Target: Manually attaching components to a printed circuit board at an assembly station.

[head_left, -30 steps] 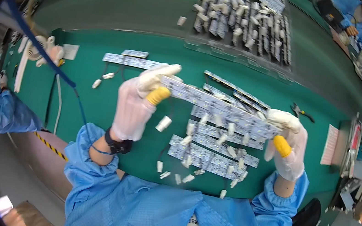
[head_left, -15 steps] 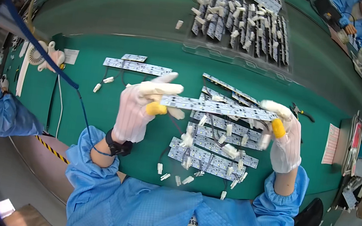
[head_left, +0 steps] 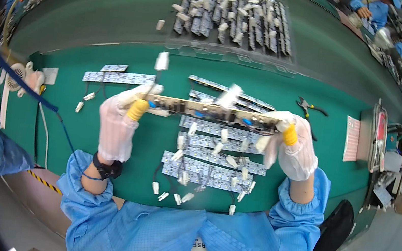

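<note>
Both gloved hands hold up one long LED circuit board strip (head_left: 213,113) by its two ends, above the green mat. Its component side, with blue and black parts, faces me. My left hand (head_left: 128,110) pinches the left end, a yellow cover on its thumb. My right hand (head_left: 289,138) grips the right end, likewise with a yellow-covered digit. A white connector (head_left: 162,61) sticks up on a wire by the left end; another white connector (head_left: 230,97), blurred, is over the middle. Beneath lie several LED strips (head_left: 217,157) with wired white connectors.
At the back, a clear plastic tray (head_left: 231,57) holds many strips. Two more strips (head_left: 120,77) lie at left near a small white fan (head_left: 17,76). Pliers (head_left: 309,108) and a pink printed sheet (head_left: 351,139) lie at right. A blue coiled hose (head_left: 22,77) crosses the left side.
The strip has been turned over: its white LED face showed before, its component side now. The connectors have swung up above it. My view has shifted to the right.
</note>
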`<state>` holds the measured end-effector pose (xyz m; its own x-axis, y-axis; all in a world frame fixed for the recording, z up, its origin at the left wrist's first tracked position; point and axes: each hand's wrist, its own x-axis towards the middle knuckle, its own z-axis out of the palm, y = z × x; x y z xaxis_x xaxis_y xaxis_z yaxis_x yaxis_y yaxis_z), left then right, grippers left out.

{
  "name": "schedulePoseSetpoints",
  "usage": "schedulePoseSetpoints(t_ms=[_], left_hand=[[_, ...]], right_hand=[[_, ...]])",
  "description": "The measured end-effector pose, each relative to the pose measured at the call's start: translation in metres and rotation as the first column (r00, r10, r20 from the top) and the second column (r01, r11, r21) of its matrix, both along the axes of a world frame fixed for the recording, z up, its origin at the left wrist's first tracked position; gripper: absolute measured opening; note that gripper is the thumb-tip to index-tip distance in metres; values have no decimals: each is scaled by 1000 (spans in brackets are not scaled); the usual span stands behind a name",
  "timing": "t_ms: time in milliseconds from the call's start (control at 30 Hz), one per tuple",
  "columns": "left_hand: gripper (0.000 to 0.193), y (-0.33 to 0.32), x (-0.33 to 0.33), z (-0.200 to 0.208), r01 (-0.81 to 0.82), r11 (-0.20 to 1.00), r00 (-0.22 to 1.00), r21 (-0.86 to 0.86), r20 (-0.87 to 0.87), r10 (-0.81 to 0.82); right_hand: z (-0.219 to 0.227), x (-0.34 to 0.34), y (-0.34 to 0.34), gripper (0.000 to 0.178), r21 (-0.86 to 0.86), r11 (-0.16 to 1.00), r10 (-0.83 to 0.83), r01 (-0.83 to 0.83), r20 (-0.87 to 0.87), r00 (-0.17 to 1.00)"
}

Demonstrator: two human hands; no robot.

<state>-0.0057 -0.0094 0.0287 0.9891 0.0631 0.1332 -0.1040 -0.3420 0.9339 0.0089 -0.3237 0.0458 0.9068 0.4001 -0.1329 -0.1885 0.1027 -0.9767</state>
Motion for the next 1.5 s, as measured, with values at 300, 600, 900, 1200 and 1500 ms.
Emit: schedulePoseSetpoints(t_ms=[300, 600, 900, 1200, 1500], left_hand=[[50, -6, 6, -9, -51, 997, 994, 56, 99, 45], [39, 5, 2, -4, 112, 984, 987, -142, -101, -127], [34, 26, 9, 4, 281, 954, 959, -104, 53, -277], [23, 154, 69, -20, -96, 851, 995, 516, 44, 85], [30, 36, 31, 31, 9, 989, 973, 146, 227, -42]], right_hand=[[-17, 4, -14, 55, 264, 949, 167, -173, 45, 985], [-10, 2, -4, 60, 251, 967, 63, -36, -104, 993], [16, -1, 22, 62, -93, 996, -15, 14, -11, 1000], [28, 1, 13, 62, -34, 989, -138, 141, 83, 987], [-47, 41, -14, 22, -757, 450, 363, 474, 640, 677]])
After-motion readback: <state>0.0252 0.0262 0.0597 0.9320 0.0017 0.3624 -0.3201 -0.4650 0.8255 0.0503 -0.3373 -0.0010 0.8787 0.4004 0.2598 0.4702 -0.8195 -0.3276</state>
